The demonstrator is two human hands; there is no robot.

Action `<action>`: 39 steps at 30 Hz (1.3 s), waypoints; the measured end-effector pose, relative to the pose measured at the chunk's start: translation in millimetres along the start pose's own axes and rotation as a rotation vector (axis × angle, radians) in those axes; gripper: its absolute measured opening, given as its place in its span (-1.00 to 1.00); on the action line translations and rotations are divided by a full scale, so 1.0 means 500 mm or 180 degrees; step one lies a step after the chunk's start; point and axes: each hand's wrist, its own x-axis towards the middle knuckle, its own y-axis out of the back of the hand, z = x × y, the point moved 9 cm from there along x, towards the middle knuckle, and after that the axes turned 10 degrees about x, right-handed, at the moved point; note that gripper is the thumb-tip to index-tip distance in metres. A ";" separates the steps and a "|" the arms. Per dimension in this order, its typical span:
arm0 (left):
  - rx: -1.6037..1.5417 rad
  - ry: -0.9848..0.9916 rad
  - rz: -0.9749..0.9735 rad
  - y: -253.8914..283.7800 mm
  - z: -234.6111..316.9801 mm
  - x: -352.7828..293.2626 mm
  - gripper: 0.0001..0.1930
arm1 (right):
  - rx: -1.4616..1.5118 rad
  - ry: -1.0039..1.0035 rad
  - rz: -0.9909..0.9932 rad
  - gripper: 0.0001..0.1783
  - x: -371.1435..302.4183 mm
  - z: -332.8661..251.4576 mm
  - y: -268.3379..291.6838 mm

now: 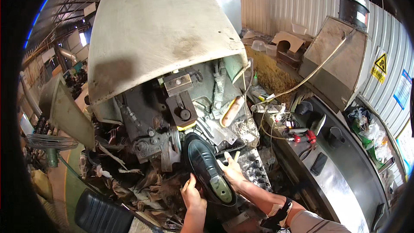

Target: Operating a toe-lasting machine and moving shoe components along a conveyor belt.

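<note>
Glossy, smooth leather-look shoe (208, 169)

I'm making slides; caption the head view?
Left hand and right hand hold a black shoe at a machine under a pale hood.

left hand (192, 195): bare | left arm (193, 221): bare as far as it shows | right hand (233, 171): bare | right arm (258, 196): black band (282, 215) around it, edges uneven | right sleeve (308, 223): light grey, dark stripes, nearest end
</note>
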 end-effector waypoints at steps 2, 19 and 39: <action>0.0150 0.0056 0.0125 -0.001 0.000 0.028 -0.72 | -0.0843 0.0453 0.0204 -0.02 0.028 -0.033 -0.002; -0.0304 -0.0503 0.0689 0.000 -0.047 0.094 -0.75 | 0.0872 0.0144 -0.0198 0.02 0.101 0.058 0.036; -0.0116 -0.0868 0.0825 0.029 -0.080 0.139 -0.71 | 0.0666 0.0431 -0.0111 0.03 0.110 0.052 0.038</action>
